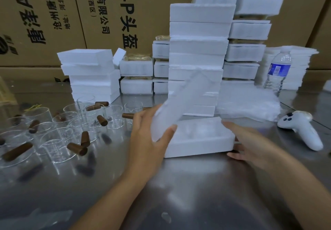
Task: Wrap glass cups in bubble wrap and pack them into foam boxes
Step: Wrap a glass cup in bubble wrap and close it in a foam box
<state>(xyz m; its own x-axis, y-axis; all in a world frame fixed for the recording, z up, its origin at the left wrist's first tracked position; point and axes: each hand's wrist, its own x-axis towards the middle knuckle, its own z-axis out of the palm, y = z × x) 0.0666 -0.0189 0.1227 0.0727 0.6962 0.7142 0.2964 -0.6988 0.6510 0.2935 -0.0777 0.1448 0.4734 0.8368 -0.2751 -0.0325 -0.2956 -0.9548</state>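
A left hand (148, 133) grips bubble wrap (179, 104) above a foam box (200, 140). The blurred right hand (250, 143) seems to hold the box's right end.

Hands: 2, left hand (148, 136) and right hand (250, 143).
Bubble wrap sheet (180, 102): 1.
Bubble wrap heap (250, 104): 1, sheets uncountable.
Open foam box (197, 149): 1.
Tall foam stack (197, 47): roughly 8 layers.
Left foam stack (89, 75): about 5 layers.
Rear stacks overlap, no count.
Glass cups (57, 140): about a dozen, exact number unclear.
Brown cylindrical pieces (85, 138): about 10.
Water bottle (277, 72): 1.
White controller (300, 127): 1.
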